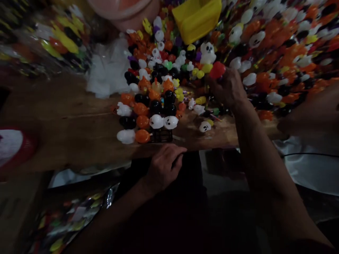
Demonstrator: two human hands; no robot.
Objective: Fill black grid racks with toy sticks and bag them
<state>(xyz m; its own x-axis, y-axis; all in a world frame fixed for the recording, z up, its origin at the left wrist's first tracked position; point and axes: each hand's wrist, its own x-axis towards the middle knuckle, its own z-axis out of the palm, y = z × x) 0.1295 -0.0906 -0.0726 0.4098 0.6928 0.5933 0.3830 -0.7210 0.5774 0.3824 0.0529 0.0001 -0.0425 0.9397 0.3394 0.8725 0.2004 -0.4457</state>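
Observation:
My right hand (229, 86) reaches over the pile at the table's middle right, its fingers closed around a small red plastic figure (217, 70). Beside it stand a white ghost-like figure (208, 53) and yellow pieces. Near the table's front edge, my left hand (166, 164) is loosely curled, thumb and forefinger apart, with nothing visible in it. Just beyond that hand, a black grid rack (162, 135) shows under rows of small toy heads, among them white skull-faced heads (171, 122), orange pumpkins (142, 136) and black ones. A loose white skull head (204, 126) lies to the right.
A yellow bin (198, 21) and a pink tub (124, 12) stand at the back. Bagged toys (60, 38) and white plastic sheets (108, 67) lie left. Mixed figures (278, 46) heap up on the right. Another person's arm (312, 109) rests at the right edge.

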